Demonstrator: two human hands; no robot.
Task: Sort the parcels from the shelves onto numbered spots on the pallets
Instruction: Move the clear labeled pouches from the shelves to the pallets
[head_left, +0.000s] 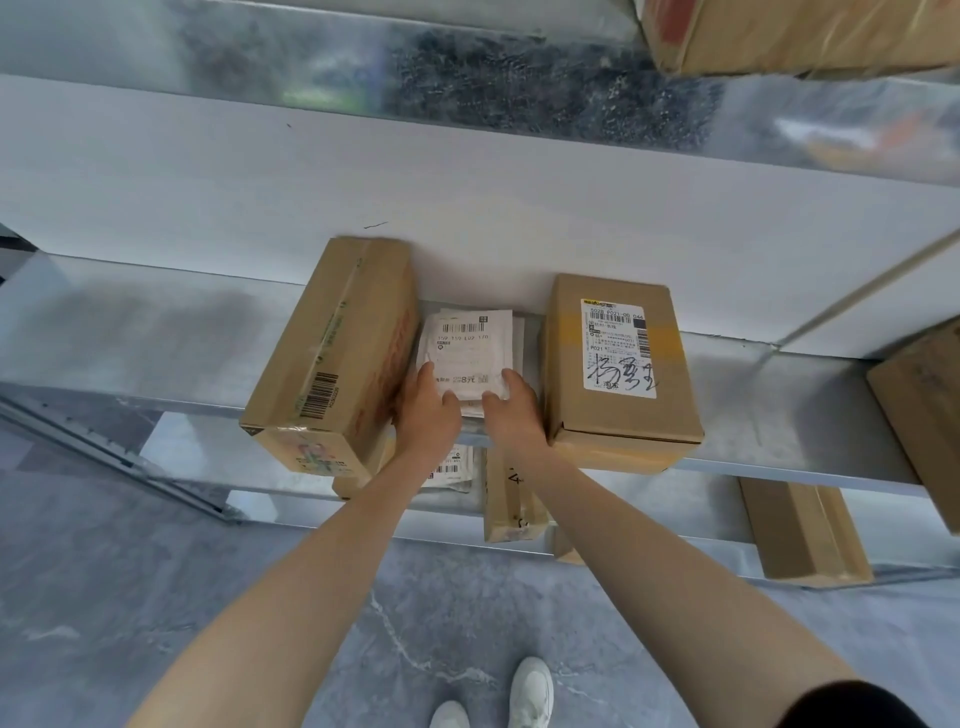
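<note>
A flat white mailer parcel (467, 343) with a barcode label lies on the metal shelf (130, 332), wedged between two cardboard boxes. My left hand (428, 410) grips its near left edge, thumb on top. My right hand (511, 410) grips its near right edge, thumb on top as well. To the left stands a long cardboard box (332, 353) with a side barcode. On the right sits a squat cardboard box (618, 364) with a white shipping label and handwriting.
A lower shelf (363, 514) holds a white mailer (457, 467) and several cardboard boxes (802, 530). Another box (924, 415) sits at the right edge, and one (779, 31) on the upper shelf. White wall behind. My shoes (530, 691) stand on grey floor.
</note>
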